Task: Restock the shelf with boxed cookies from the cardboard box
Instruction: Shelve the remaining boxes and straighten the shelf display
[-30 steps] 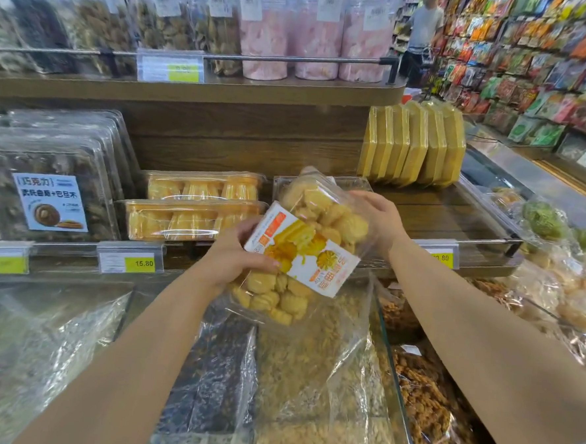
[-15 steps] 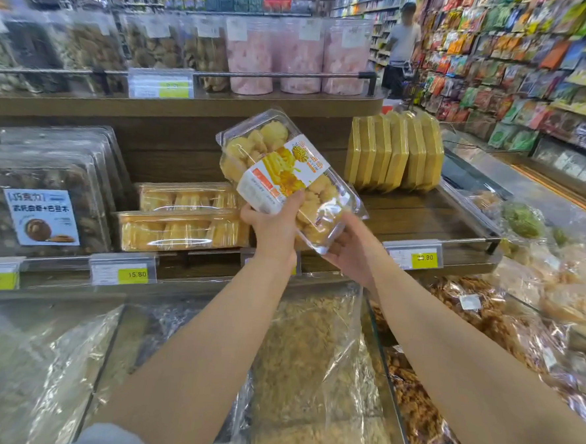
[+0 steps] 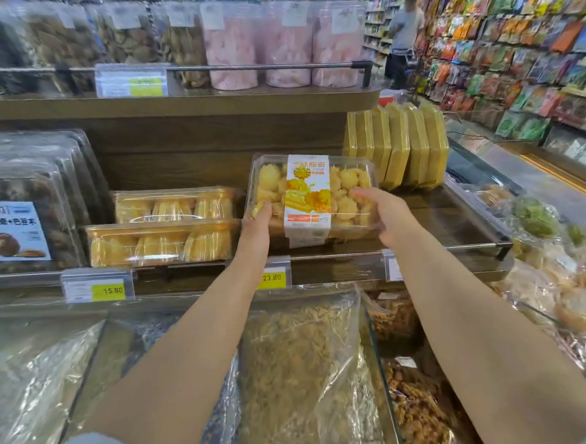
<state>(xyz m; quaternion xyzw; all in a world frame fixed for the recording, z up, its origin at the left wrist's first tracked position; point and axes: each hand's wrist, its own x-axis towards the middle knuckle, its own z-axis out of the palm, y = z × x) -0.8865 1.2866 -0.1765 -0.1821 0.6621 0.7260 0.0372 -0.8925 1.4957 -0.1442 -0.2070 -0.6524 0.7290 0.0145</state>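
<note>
Head view: my forearms cover part of two price tags (image 3: 276,276) and the label print blurs. One cookie box (image 3: 308,195) is at the shelf (image 3: 456,228) front, left grip (image 3: 257,224) and right grip (image 3: 384,215) clasping its ends, beside two amber trays (image 3: 168,224).

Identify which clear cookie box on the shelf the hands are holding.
The white-labelled box, held by left hand and right hand; the two stacked boxes beside it are untouched.
</note>
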